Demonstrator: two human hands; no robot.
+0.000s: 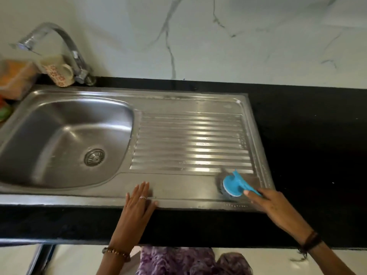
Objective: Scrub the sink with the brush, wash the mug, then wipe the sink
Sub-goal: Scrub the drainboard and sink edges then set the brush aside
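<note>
A steel sink [65, 135] with a ribbed drainboard [190, 139] is set into a black counter. My right hand [272, 205] grips the blue handle of a scrub brush [233, 184], whose grey scouring head presses on the sink's flat front rim at the near right corner. My left hand [139, 201] rests flat, fingers straight, on the front rim near the middle. A cream mug [58, 73] with a red flower pattern lies tilted behind the basin, beside the tap base.
A chrome tap [65, 46] arches over the back left of the basin. An orange sponge or pack [15, 76] sits at the far left. Black counter [309, 135] extends to the right, with a marble wall behind. The drain [94, 157] lies in the basin floor.
</note>
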